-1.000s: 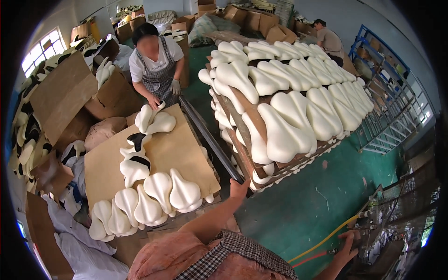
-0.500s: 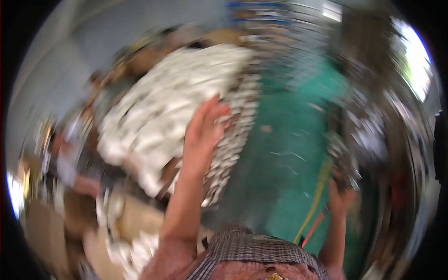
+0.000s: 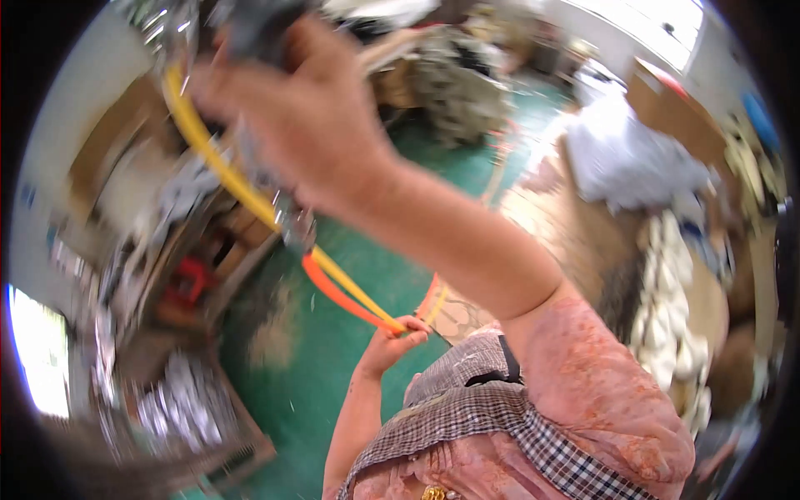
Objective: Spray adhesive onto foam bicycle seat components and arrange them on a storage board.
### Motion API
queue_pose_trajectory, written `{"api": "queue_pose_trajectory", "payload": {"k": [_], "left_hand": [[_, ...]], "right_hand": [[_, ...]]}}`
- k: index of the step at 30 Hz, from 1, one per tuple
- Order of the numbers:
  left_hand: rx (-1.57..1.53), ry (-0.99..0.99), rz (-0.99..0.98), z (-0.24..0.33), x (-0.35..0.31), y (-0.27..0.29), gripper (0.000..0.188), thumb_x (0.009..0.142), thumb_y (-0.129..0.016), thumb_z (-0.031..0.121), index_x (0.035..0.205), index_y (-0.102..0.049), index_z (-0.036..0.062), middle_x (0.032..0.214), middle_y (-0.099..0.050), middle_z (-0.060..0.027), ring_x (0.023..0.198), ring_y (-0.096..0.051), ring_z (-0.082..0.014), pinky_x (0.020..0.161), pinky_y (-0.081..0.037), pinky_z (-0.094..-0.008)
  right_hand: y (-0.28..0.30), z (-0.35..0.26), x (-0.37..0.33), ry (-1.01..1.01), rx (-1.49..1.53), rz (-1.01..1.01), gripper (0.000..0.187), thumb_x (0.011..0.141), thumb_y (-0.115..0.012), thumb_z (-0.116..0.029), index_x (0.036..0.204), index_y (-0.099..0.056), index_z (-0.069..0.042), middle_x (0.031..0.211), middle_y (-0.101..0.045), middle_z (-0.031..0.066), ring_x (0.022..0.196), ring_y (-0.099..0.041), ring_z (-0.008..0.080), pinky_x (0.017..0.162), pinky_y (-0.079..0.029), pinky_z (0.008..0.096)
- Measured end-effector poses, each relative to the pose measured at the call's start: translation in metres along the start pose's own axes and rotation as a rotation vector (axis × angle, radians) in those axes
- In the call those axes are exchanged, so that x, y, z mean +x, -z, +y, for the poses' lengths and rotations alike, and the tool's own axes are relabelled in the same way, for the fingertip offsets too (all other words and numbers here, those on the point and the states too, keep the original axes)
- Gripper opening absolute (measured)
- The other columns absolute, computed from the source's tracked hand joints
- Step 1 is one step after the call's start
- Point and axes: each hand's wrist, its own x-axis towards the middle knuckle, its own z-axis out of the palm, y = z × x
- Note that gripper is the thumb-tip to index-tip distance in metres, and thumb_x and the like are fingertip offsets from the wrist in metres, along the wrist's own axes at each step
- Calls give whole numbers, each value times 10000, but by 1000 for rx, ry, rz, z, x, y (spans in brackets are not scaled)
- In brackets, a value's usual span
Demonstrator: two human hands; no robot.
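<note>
My right hand (image 3: 321, 117) is raised at the upper left and blurred by motion. Its fingers are wrapped round a dark hose-fed tool (image 3: 265, 29), partly cut off by the top edge; I cannot make out its exact kind. From the tool hangs a yellow hose (image 3: 204, 143), with clear plastic film (image 3: 294, 223) wrapped round it partway down. An orange hose (image 3: 340, 293) runs beside it from the film downward. Low in front of my body, my left hand (image 3: 392, 346) is closed round both hoses, which continue past it to the right.
Silvery wrapped pieces (image 3: 185, 400) lie on a low wooden platform at the lower left. Shelving with a red object (image 3: 190, 279) stands above it. White rounded pieces (image 3: 667, 292), a grey plastic sheet (image 3: 625, 154) and a cardboard box (image 3: 675, 96) are at the right, around the green floor (image 3: 275, 350).
The view has swung away from the large bed of white pieces. My right hand has lifted the tool up and across to the left. My left hand, open before, now grips the hoses.
</note>
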Motion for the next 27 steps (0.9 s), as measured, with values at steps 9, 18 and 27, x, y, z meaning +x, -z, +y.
{"api": "queue_pose_trajectory", "payload": {"k": [9,18,27], "left_hand": [[836,-271,-362,-143,152,59,243,739,-688,233,880,-645,41,767,-640,-55,720,-579,-130,672,-461,-287],[997,-431,-1013,-91,54,-119,362,783,-663,354,669,-642,11,462,-447,-134,438,-430,-162,464,-376,-343],[639,-921,-1893,9,-182,-250,220,735,-693,208,726,-619,1,530,-524,-108,500,-540,-153,483,-402,-320]], "right_hand": [[-18,-293,-140,441,-229,297,255,833,-562,-200,926,-585,37,903,-641,147,823,-626,258,775,-507,335],[-332,-354,-341,488,-1913,929,431,950,-339,-262,1051,-521,115,1050,-596,225,1104,-518,354,1026,-353,412],[-491,-316,-427,223,-1843,1942,468,926,-425,-397,1041,-556,38,948,-623,152,949,-577,203,910,-410,327]]}}
